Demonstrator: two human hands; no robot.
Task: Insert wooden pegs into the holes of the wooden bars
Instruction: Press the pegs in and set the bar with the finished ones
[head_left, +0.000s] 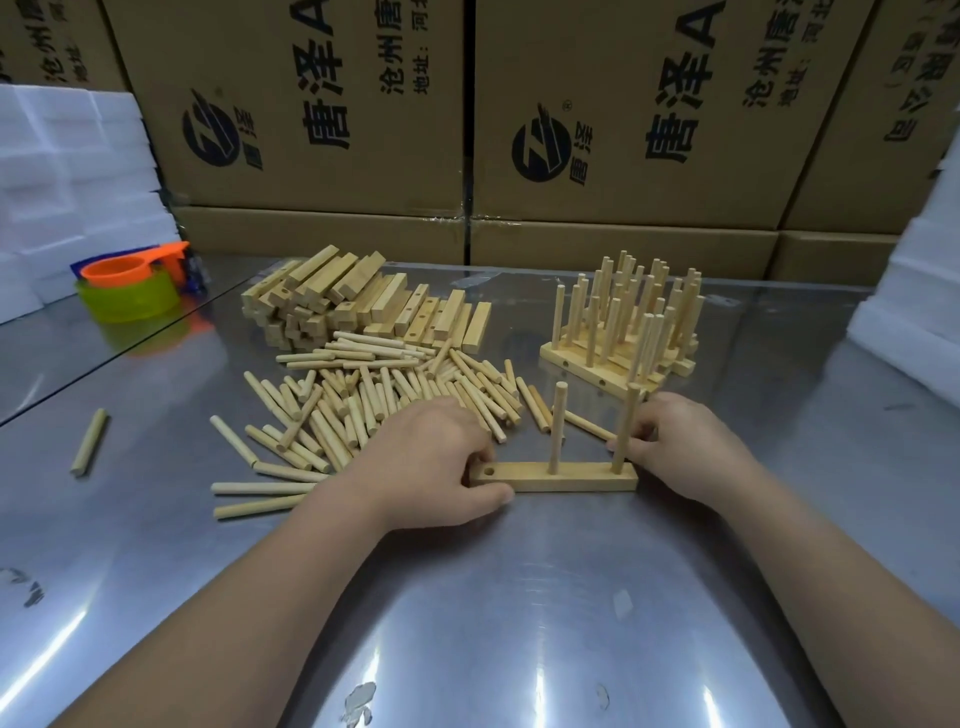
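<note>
A wooden bar (566, 477) is laid flat at the middle of the bench (519, 613), its length running along the near edge; its left end is gripped by the left hand (431, 462), thumb on the near face and fingers curled over the far side; the right-end peg (625, 426) is pinched low on its shaft by the right hand (685, 441) and is judged to be in the act of being seated; a middle peg (557, 431) is stood upright in its hole; one empty hole (489, 472) is left just beside the left thumb. For the next move a peg is likely to be needed from the loose pegs (374, 400), and the left hand may have to be shifted off the open hole.

Along the far edge cardboard boxes (311, 104) are stacked; white foam blocks (67, 171) are piled at the far left corner; a stack of unfilled bars (363, 306) is set toward the far edge, left of centre; finished bars (628, 322) with upright pegs are grouped toward the far right; the loose pegs are heaped just behind the left hand; a green tub with an orange scoop (130, 291) is kept at the far left; a stray peg (89, 441) is left near the left edge. Nothing is seen to block the reach to the heap.
</note>
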